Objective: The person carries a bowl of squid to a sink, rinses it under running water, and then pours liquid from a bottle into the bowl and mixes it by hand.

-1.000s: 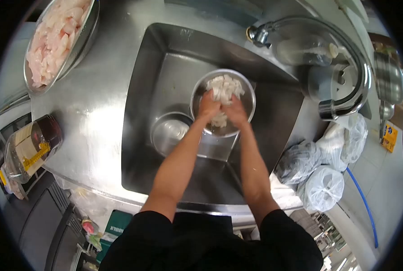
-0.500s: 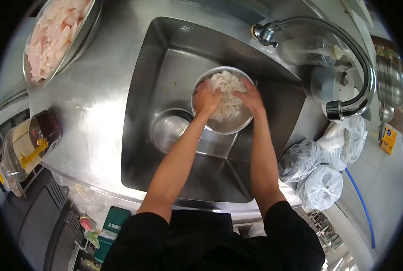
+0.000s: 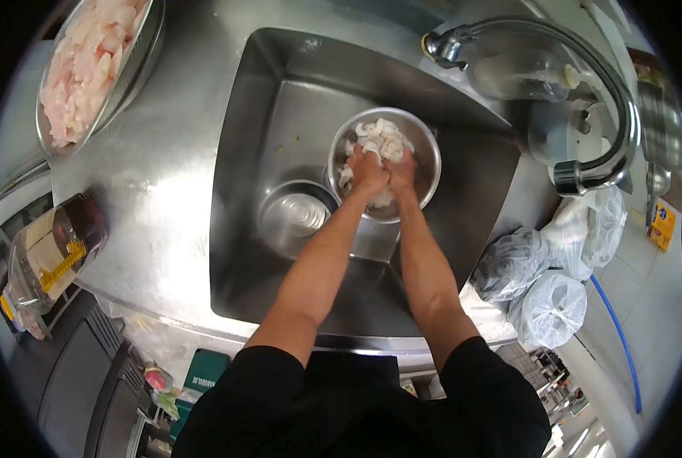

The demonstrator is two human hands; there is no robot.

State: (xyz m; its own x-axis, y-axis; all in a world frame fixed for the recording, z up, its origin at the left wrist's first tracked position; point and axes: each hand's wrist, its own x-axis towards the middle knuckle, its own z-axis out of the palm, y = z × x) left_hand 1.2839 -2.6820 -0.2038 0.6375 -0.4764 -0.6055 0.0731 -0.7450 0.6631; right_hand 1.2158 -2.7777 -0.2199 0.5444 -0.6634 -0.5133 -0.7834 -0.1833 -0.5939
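Both hands squeeze white meat pcs (image 3: 379, 137) in steel bowl (image 3: 426, 156) inside sink (image 3: 265, 114): left hand (image 3: 368, 171) & right hand (image 3: 400, 172) clenched on a clump. Risk: pcs slip over rim, bowl tips toward drain (image 3: 295, 214).

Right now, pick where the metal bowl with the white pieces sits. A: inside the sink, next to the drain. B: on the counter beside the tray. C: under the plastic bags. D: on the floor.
A: the bowl stands inside the sink, just right of the drain, with the left hand and right hand pressed into the white pieces.
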